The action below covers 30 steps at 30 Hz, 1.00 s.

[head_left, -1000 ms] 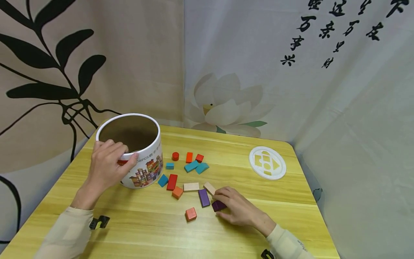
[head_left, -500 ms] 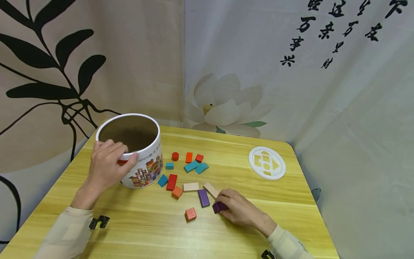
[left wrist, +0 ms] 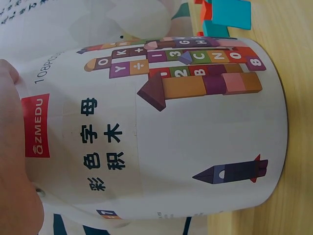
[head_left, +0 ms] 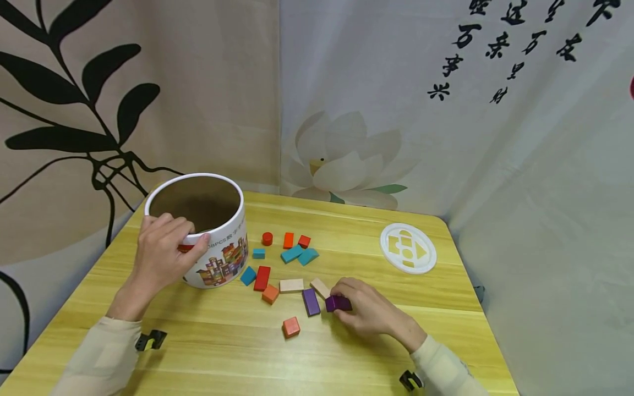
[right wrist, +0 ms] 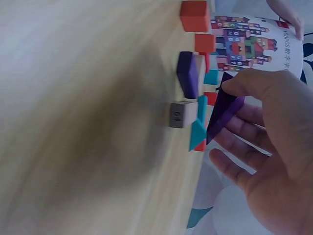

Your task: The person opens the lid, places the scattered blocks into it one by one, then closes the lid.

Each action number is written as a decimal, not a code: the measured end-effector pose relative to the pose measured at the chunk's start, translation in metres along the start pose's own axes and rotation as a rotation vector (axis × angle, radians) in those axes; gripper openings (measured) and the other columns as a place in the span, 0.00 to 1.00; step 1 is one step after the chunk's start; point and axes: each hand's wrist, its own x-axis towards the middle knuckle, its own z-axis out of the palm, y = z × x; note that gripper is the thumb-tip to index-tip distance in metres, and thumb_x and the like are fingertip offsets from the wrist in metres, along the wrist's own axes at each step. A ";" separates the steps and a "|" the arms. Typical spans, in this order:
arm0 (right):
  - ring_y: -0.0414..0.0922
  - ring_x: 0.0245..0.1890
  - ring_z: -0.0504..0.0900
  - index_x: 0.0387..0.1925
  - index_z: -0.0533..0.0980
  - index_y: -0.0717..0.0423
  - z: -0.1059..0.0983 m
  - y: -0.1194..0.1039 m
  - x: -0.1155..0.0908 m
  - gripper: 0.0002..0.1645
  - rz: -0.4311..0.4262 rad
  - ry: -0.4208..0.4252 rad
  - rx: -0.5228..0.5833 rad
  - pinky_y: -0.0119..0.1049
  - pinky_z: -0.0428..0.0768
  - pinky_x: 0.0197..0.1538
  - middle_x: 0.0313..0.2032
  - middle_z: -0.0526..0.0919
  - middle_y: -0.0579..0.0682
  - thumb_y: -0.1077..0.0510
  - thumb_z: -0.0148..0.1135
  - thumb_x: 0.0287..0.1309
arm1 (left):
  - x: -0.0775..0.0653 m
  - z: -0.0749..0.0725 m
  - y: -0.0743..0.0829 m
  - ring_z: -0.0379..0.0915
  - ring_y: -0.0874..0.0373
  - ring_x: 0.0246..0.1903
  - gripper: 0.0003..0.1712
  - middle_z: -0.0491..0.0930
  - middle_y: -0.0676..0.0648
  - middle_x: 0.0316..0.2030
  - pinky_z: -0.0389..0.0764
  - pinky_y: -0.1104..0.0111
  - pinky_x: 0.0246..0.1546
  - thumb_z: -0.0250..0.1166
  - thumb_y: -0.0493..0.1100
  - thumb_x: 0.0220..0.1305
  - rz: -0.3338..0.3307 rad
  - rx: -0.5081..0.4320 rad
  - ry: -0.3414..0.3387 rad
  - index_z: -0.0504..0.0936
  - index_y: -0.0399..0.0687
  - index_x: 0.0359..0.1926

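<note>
My left hand [head_left: 165, 250] grips the near rim of a big white round bucket [head_left: 220, 258], fingers inside and thumb on the outer wall. Printed toy blocks decorate that wall, seen close in the left wrist view. My right hand [head_left: 369, 308] pinches a dark purple triangular block [right wrist: 226, 107] between thumb and fingers, raised over the wooden table. Left of it lie a purple rectangular block [head_left: 311, 302] and two pale wooden blocks, one of them a plain plank [head_left: 291, 285]. A salmon cube [head_left: 291, 327] sits nearer the front.
Several blocks lie beside the bucket: a red rectangular block [head_left: 262, 279], an orange block [head_left: 270, 294], a blue block [head_left: 249, 275], teal pieces [head_left: 292, 253] and a red cylinder [head_left: 267, 238]. A white lid with shaped cutouts [head_left: 396, 264] lies at the right. A printed curtain [head_left: 356, 82] stands behind the table.
My right hand has taken hold of the purple triangular block and lifted it slightly off the table. The left hand keeps its grip on the bucket rim.
</note>
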 end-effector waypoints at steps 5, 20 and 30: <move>0.36 0.42 0.77 0.49 0.81 0.54 -0.014 -0.004 0.015 0.19 -0.025 0.036 0.010 0.33 0.81 0.46 0.43 0.81 0.42 0.53 0.70 0.56 | 0.000 -0.001 0.000 0.60 0.52 0.21 0.23 0.67 0.51 0.12 0.60 0.50 0.33 0.57 0.57 0.59 0.001 0.010 -0.021 0.68 0.48 0.15; 0.37 0.38 0.75 0.44 0.80 0.58 -0.059 -0.029 0.086 0.17 -0.249 0.258 0.034 0.31 0.79 0.41 0.40 0.80 0.45 0.56 0.68 0.53 | 0.000 0.001 -0.001 0.60 0.51 0.20 0.25 0.66 0.51 0.12 0.59 0.49 0.32 0.57 0.59 0.59 -0.004 0.001 0.012 0.68 0.48 0.15; 0.36 0.37 0.72 0.46 0.79 0.60 -0.083 -0.053 0.140 0.18 -0.297 0.277 0.047 0.30 0.78 0.36 0.39 0.78 0.44 0.55 0.65 0.55 | -0.001 0.000 -0.001 0.61 0.51 0.21 0.24 0.67 0.50 0.12 0.60 0.49 0.34 0.58 0.57 0.59 -0.002 0.007 -0.020 0.68 0.48 0.15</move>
